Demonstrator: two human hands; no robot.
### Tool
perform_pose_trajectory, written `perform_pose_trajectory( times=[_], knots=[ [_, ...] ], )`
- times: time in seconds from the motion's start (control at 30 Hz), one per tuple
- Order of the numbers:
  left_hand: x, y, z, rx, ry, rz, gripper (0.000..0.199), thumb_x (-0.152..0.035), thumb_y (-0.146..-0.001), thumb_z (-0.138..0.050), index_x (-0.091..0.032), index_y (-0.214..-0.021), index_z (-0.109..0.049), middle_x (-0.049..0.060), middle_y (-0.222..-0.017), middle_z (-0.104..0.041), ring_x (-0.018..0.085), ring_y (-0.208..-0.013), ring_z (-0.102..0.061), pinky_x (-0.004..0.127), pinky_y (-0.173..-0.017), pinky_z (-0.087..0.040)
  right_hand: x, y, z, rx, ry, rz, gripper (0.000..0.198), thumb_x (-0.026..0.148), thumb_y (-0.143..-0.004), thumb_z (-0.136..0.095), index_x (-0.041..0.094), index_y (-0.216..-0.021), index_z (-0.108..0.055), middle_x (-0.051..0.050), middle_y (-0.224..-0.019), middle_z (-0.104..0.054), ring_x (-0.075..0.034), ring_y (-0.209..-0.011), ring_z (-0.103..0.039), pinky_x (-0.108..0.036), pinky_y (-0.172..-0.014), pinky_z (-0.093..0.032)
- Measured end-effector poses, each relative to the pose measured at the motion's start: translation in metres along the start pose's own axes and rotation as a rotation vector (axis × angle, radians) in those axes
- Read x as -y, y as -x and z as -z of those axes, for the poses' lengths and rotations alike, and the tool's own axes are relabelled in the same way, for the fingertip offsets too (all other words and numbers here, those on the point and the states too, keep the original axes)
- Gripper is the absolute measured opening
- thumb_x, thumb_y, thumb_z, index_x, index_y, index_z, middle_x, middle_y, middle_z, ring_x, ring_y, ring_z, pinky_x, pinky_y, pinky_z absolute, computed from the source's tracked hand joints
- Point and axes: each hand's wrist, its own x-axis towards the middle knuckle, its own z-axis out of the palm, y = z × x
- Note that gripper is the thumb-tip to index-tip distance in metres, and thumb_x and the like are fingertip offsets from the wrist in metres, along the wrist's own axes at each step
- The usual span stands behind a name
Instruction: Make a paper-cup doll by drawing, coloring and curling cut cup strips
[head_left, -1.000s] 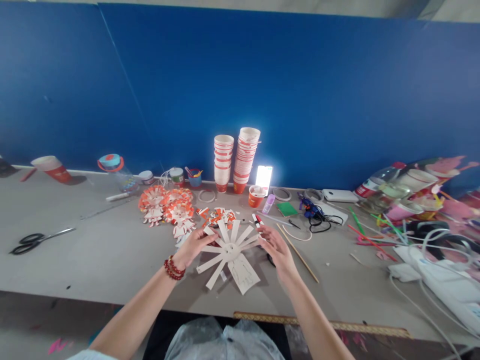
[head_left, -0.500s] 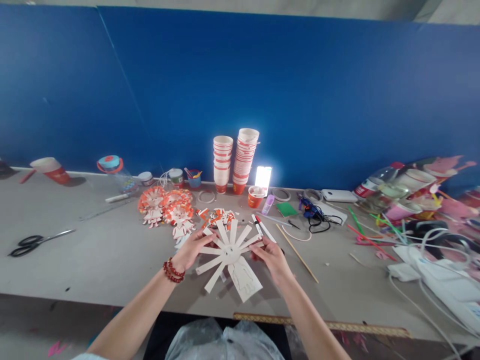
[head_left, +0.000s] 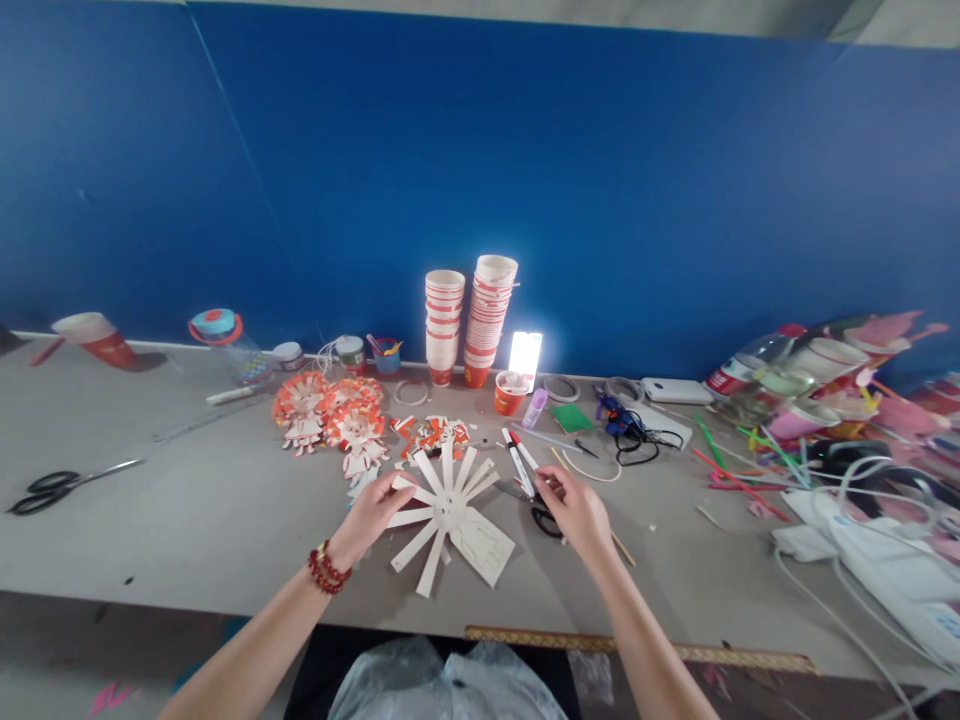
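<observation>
With the left hand point(head_left: 371, 515) I am pinching one strip of a white paper cutout point(head_left: 450, 512) between thumb and fingers. The cutout is sitting in the near middle of the scene, between my two hands. Its strips are sticking out like sun rays around a little drawn face, and a wide piece with a drawing on it is pointing to the near right.

The fingers of the right hand point(head_left: 577, 510) are bending close together by the end of a white pen point(head_left: 525, 452), apart from the cutout. I am not managing to tell whether they are gripping that pen. A red-topped pen point(head_left: 519, 465) is lying just left of it, and the black scissors handle point(head_left: 538, 524) is peeking out beside the hand.

On the far side, colored paper scraps point(head_left: 435, 438) are lying in a heap. Orange paper dolls point(head_left: 330, 415) are lying to their left. Farther back, two tall cup stacks point(head_left: 445, 330) are standing beside a bright phone point(head_left: 525, 357).
</observation>
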Motion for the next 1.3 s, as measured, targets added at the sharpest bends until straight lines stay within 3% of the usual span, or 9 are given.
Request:
perform_pose_trajectory(
  times=[0.2, 0.3, 0.4, 0.5, 0.73, 0.9, 1.07, 1.2, 1.3],
  knots=[
    [0.005, 0.010, 0.014, -0.131, -0.712, -0.177, 0.024, -0.043, -0.088, -0.052, -0.021, -0.082, -0.057, -0.001, -0.066, -0.059, 0.015, -0.056, -0.054, 0.025, -0.056, -0.037, -0.012, -0.003, 0.000, -0.033, 0.319, 0.172, 0.017, 0.033, -0.087, -0.052, 0.022, -0.090, -0.065, -0.006, -0.081, -0.069, -0.022, -0.073, -0.065, -0.030, -0.065, -0.048],
    [0.002, 0.010, 0.017, -0.261, -0.848, -0.239, 0.024, -0.045, -0.087, -0.054, -0.022, -0.088, -0.053, 0.001, -0.074, -0.061, 0.019, -0.066, -0.059, 0.027, -0.059, -0.042, -0.007, -0.010, -0.002, -0.029, 0.394, 0.222, 0.017, 0.031, -0.088, -0.050, 0.022, -0.087, -0.064, -0.006, -0.082, -0.068, -0.022, -0.078, -0.063, -0.030, -0.068, -0.047],
    [-0.005, 0.007, 0.016, -0.380, -0.876, -0.443, 0.027, -0.040, -0.088, -0.054, -0.020, -0.106, -0.051, 0.009, -0.102, -0.061, 0.026, -0.096, -0.060, 0.035, -0.080, -0.049, 0.001, -0.017, -0.004, 0.019, 0.423, 0.243, 0.017, 0.031, -0.089, -0.050, 0.022, -0.088, -0.064, -0.005, -0.084, -0.067, -0.021, -0.080, -0.062, -0.029, -0.071, -0.045],
    [-0.012, 0.004, 0.012, -0.286, -0.842, -0.589, 0.022, -0.031, -0.091, -0.050, -0.020, -0.110, -0.052, 0.012, -0.121, -0.055, 0.027, -0.115, -0.053, 0.041, -0.096, -0.044, 0.002, -0.022, -0.002, -0.005, 0.474, 0.188, 0.018, 0.028, -0.089, -0.049, 0.020, -0.092, -0.065, -0.006, -0.088, -0.067, -0.021, -0.081, -0.061, -0.029, -0.071, -0.043],
    [-0.013, -0.008, 0.006, -0.138, -0.766, -0.598, 0.014, -0.024, -0.094, -0.046, -0.020, -0.096, -0.059, 0.009, -0.113, -0.059, 0.024, -0.109, -0.055, 0.039, -0.092, -0.048, 0.004, -0.040, 0.002, 0.042, 0.486, 0.171, 0.016, 0.022, -0.088, -0.052, 0.020, -0.091, -0.067, -0.006, -0.090, -0.069, -0.022, -0.085, -0.062, -0.029, -0.074, -0.044],
    [-0.011, -0.028, -0.006, -0.138, -0.800, -0.580, 0.014, -0.021, -0.090, -0.051, -0.020, -0.097, -0.063, 0.008, -0.113, -0.060, 0.024, -0.106, -0.057, 0.041, -0.092, -0.049, 0.036, -0.061, -0.033, 0.169, 0.418, 0.377, 0.026, 0.019, -0.090, -0.051, 0.020, -0.111, -0.066, -0.008, -0.115, -0.067, -0.022, -0.106, -0.058, -0.032, -0.093, -0.042],
    [-0.011, -0.026, -0.016, -0.020, -0.961, -0.626, 0.038, -0.036, -0.089, -0.055, -0.021, -0.124, -0.056, 0.012, -0.138, -0.048, 0.031, -0.129, -0.042, 0.050, -0.106, -0.037, 0.053, -0.069, -0.065, 0.218, 0.438, 0.424, 0.035, 0.015, -0.086, -0.056, 0.024, -0.119, -0.063, -0.005, -0.117, -0.067, -0.021, -0.107, -0.057, -0.029, -0.093, -0.042],
    [-0.004, -0.014, -0.016, 0.209, -1.033, -0.699, 0.057, -0.056, -0.089, -0.051, -0.026, -0.137, -0.046, 0.008, -0.148, -0.040, 0.031, -0.139, -0.030, 0.052, -0.114, -0.024, 0.035, -0.073, -0.047, 0.139, 0.465, 0.343, 0.026, 0.023, -0.091, -0.051, 0.021, -0.113, -0.066, -0.007, -0.114, -0.068, -0.021, -0.104, -0.058, -0.029, -0.090, -0.042],
    [0.005, -0.010, -0.018, 0.221, -1.049, -0.677, 0.061, -0.059, -0.090, -0.048, -0.026, -0.141, -0.042, 0.009, -0.149, -0.040, 0.029, -0.139, -0.030, 0.051, -0.115, -0.022, 0.010, -0.080, -0.018, 0.060, 0.527, 0.205, 0.024, 0.024, -0.092, -0.046, 0.018, -0.095, -0.070, -0.010, -0.096, -0.070, -0.023, -0.091, -0.061, -0.030, -0.078, -0.043]
  ],
)
